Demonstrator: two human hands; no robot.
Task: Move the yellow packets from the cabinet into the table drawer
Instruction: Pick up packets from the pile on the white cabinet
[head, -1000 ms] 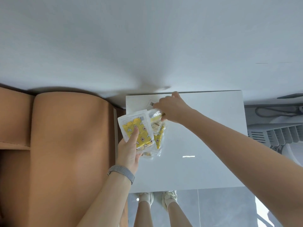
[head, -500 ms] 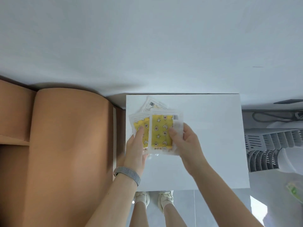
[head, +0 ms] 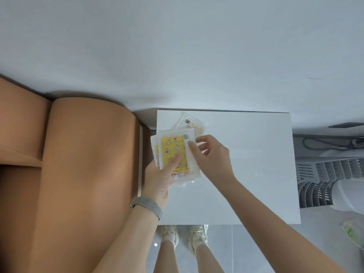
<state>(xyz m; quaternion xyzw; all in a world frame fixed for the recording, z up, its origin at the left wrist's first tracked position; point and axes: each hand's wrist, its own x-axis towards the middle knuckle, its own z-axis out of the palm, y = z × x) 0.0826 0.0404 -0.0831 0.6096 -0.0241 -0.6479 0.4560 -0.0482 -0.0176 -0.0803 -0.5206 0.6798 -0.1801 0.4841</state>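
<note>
Nearest us, our shoes (head: 184, 236) show past the desk (head: 246, 174) edge at 6 o'clock. Our left hand (head: 160, 181) grips the stack of yellow packets (head: 174, 154) above the desk, thumb across the top one; how many lie beneath is hidden. Our right hand (head: 211, 154), which half a second ago clasped the stack's side, now pinches its upper corner. Farther off, toward 12 o'clock, one loose packet (head: 194, 125) lies on the desk, partly covered. A tan cushion (head: 78, 164) fills 9 o'clock.
</note>
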